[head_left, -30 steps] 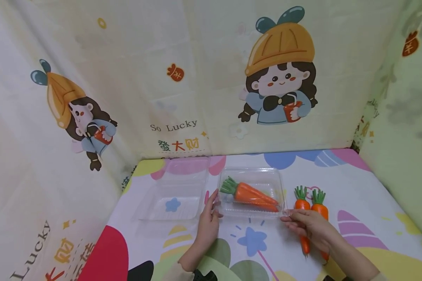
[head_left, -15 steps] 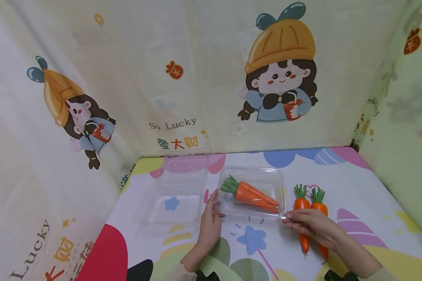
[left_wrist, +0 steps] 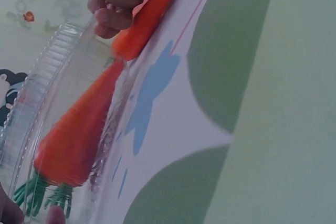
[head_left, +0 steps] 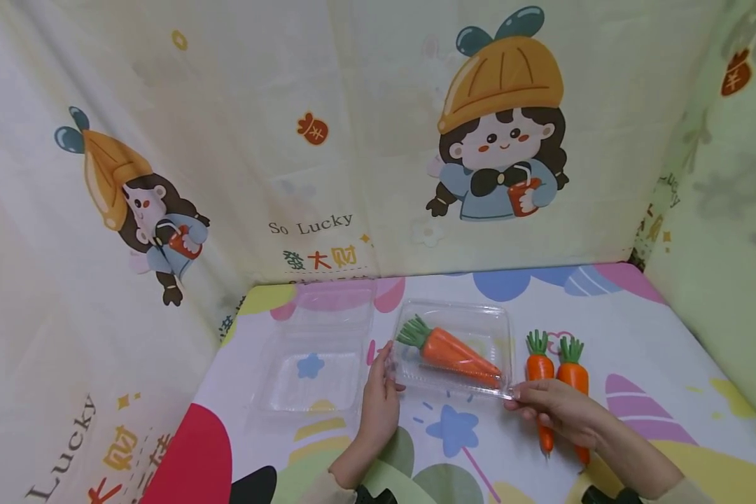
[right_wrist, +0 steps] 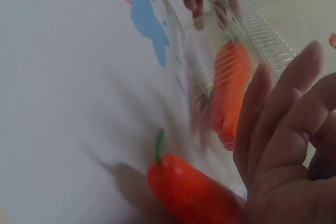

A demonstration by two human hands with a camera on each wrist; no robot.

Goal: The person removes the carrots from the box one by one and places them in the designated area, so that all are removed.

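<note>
A clear plastic clamshell box (head_left: 449, 390) holds an orange carrot (head_left: 458, 353) with green tops, lying slantwise inside under the see-through lid. My left hand (head_left: 378, 406) grips the box's left edge; its thumb and a fingertip show at the box's green-top end in the left wrist view. At the front right corner, my right hand (head_left: 561, 413) pinches the box between thumb and fingers. Beneath that hand lie two more carrots, one on the left (head_left: 540, 367) and one on the right (head_left: 573, 376), partly covered by the fingers and palm.
Left of the gripped box stands a second clear clamshell box (head_left: 315, 409), its lid folded back toward the wall. A patterned cloth (head_left: 510, 476) covers the table. Printed curtains (head_left: 378, 175) rise behind it and along both sides.
The box's front right corner has shifted slightly down and right in the head view, with my right hand moving along. My left hand stays at the left edge; the loose carrots keep their place.
</note>
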